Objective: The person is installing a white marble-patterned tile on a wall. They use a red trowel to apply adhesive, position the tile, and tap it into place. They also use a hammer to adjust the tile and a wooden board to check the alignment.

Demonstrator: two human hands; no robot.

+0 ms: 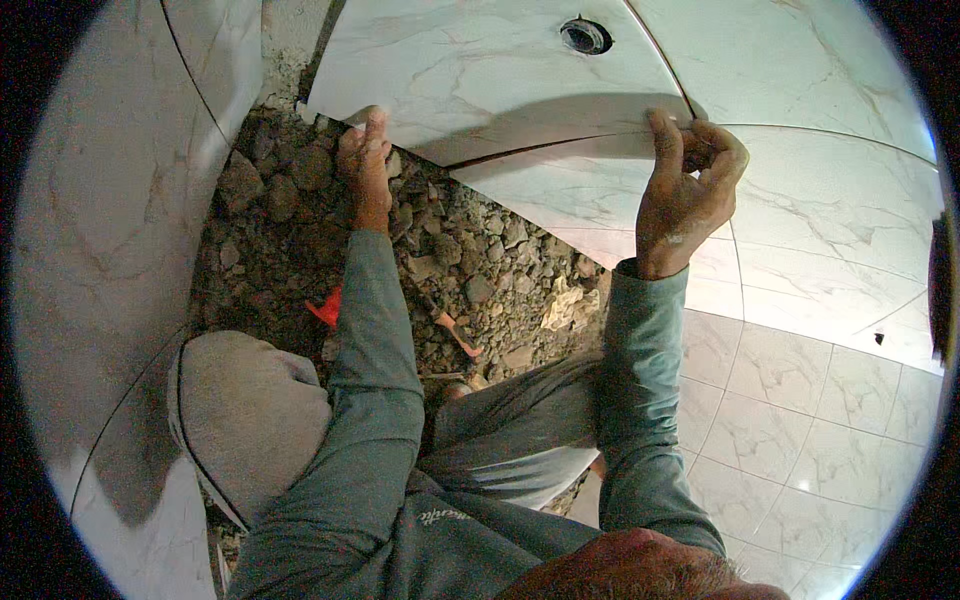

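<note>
A large white marble-patterned tile (450,60) with a round pipe hole (586,36) lies against its neighbours at the top. My left hand (368,170) grips its lower left edge, fingertips over the rim. At its lower right corner, where the tile joints meet, my right hand (695,190) is closed, thumb and fingers bent together. Whatever those fingers hold is hidden. Below this tile sits another marble-patterned tile (570,185), and a dark gap between the two is widest near the left end.
Rubble (470,250) covers the ground below the tiles. On it are an orange-handled tool (458,332), a red object (325,307) and crumpled pale material (570,305). A tiled wall (110,200) stands left, by a grey cloth-like rounded thing (250,410). Floor tiles (780,400) lie right.
</note>
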